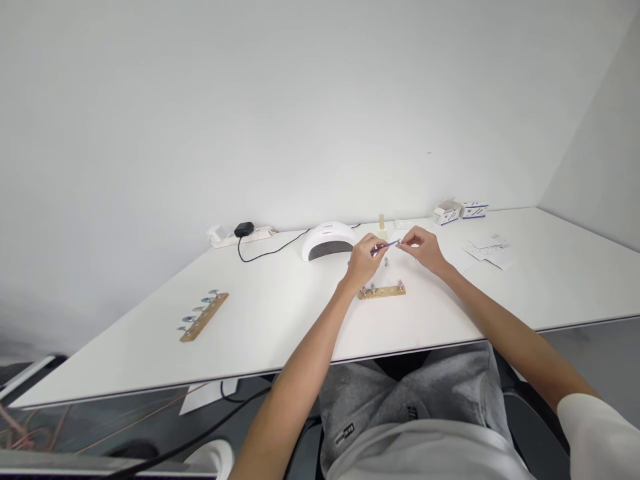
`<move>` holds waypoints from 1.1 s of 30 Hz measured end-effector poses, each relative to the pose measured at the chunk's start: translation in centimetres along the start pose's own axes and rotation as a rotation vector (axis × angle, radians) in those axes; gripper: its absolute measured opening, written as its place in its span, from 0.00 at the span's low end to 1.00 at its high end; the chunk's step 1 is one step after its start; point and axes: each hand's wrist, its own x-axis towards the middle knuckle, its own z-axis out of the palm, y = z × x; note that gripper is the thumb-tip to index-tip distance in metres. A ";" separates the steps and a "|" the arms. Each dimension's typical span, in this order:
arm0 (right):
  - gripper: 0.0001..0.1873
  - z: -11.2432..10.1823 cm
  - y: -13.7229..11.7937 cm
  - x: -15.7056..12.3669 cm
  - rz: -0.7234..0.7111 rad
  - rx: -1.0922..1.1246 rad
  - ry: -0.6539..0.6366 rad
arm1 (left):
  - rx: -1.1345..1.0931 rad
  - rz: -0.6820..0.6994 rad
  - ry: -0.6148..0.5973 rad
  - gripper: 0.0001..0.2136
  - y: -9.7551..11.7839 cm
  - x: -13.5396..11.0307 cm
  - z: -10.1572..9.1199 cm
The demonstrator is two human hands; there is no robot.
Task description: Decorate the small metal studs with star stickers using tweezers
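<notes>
The left hand (365, 260) has its fingers pinched round a thin blue stick (381, 249), pen-style, prob. b/c that grip steers a fine tip best. The right hand (424, 248) has its fingertips closed on a small piece (399, 244) (too tiny to ID, pale or silvery), held right by the stick's tip; can't tell if they touch. Both are up off the desk (270, 307), out in front of the person, w/ the hands near each other, prob. so piece and tip are easy to line up.

A wooden strip (381, 294) lies just nearer the body, w/ small metal stands upright on it, prob. parked there to be within easy reach. One loose stand (387, 263) is on the desk between strip and hands.

A second strip (204, 321) sits well off to the left, its round discs (189, 319) spaced in a row, maybe so they don't knock together. The white lamp (330, 233) is just beyond the left hand, open side facing the person, presumably for access. Behind: a small bottle (382, 223); farther right, an open box (447, 212) plus papers (493, 253), off to the side, likely b/c they're needed less.
</notes>
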 end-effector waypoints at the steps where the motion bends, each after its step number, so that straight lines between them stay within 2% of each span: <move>1: 0.15 0.0 0.0 0.0 0.001 0.000 0.001 | -0.005 -0.001 -0.001 0.02 0.0 0.0 0.0; 33: 0.17 0.1 -0.3 -0.1 0.065 0.024 -0.028 | -0.028 0.002 0.012 0.02 0.2 -0.1 0.1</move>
